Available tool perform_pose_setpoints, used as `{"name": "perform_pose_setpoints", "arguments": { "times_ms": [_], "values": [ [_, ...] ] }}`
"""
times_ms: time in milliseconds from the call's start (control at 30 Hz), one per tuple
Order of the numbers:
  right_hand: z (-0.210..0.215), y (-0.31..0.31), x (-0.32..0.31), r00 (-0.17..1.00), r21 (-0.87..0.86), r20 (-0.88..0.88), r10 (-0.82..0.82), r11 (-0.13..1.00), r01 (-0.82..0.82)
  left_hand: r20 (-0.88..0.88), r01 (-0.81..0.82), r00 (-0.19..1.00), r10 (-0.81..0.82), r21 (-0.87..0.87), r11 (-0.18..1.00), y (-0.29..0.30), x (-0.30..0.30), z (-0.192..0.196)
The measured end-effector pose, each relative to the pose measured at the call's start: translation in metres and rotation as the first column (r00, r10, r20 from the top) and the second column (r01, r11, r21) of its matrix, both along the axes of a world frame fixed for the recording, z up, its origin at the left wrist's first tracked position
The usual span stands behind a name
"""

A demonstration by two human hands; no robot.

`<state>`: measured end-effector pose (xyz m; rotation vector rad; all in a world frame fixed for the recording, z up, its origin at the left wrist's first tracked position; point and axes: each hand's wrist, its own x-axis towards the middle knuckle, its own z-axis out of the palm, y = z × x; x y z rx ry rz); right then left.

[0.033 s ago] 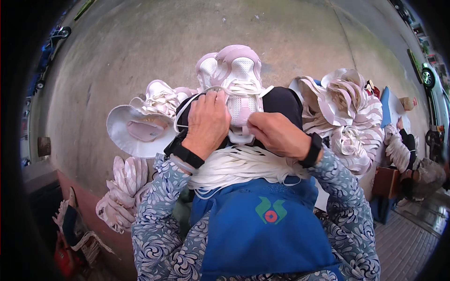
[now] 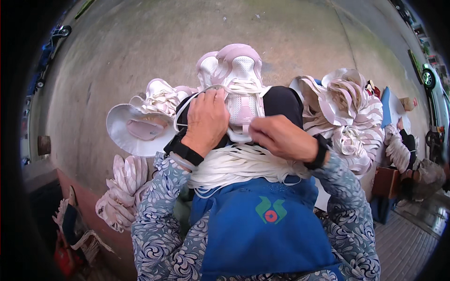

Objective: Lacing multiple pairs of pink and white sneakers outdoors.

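Note:
A pink and white sneaker upper (image 2: pixel 236 63) lies across my lap, with white lacing over its front and a mesh tongue (image 2: pixel 244 111) turned toward me. My left hand (image 2: pixel 207 119) is closed at the upper's left edge, where a white shoelace (image 2: pixel 176 114) runs over the fingertips and loops out to the left. Close by the pull tab at the tongue's end, my right hand (image 2: pixel 280 136) is curled, slightly blurred, and what its fingers hold is hidden. A thick bundle of loose white laces (image 2: pixel 234 168) rests on my lap below both hands.
Laced uppers (image 2: pixel 161 96) and a white curved upper piece (image 2: pixel 117 129) sit to the left. More uppers are bundled (image 2: pixel 124 192) lower left. At the right is a large pile of uppers (image 2: pixel 349 105). A brown box (image 2: pixel 386 181) and another person's arm (image 2: pixel 407 145) are farther right.
My right hand has shifted slightly to the right and away from the tongue, and its wrist has turned a little. My left hand stays nearly in place.

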<state>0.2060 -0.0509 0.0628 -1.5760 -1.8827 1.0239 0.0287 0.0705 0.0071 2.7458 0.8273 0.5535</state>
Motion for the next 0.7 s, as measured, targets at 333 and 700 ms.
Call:
{"name": "perform_pose_setpoints", "arguments": {
  "times_ms": [333,700],
  "values": [
    [-0.005,-0.008,0.009,0.945,0.100,-0.101,-0.310,0.942,0.319,0.132,0.035,0.991,-0.032,-0.024,0.999,0.002,0.007,-0.008],
    [-0.005,-0.009,0.039,0.891,0.264,-0.181,-0.415,0.853,0.451,-0.040,0.174,0.985,-0.170,0.320,0.931,0.015,0.020,0.008]
  ]
}}
